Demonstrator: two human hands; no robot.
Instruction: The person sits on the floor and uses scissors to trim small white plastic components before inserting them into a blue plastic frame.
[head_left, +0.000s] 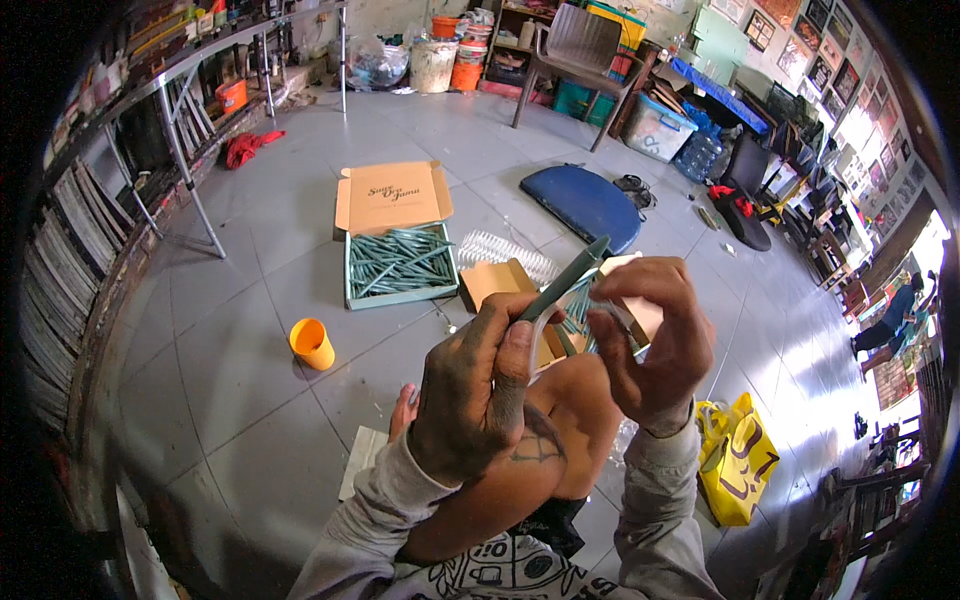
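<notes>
My left hand point(470, 390) is closed around the lower part of a grey-green pen point(566, 282), which tilts up and to the right. A thin clear strip shows along the pen's underside; what it is I cannot make out. Just right of the pen, my right hand point(655, 335) is raised with fingers curved and thumb apart, and nothing shows between them. Behind my hands, an open cardboard box point(490, 282) with more green pens is partly hidden. Farther left, another open box point(396, 198) is filled with many green pen pieces.
An orange cup point(312, 345) stands on the tiled floor at left. Beyond the boxes lie a pile of clear coils point(505, 255) and a blue cushion point(580, 205). A yellow bag point(738, 465) sits at my right. A brown chair point(580, 50) stands at the back.
</notes>
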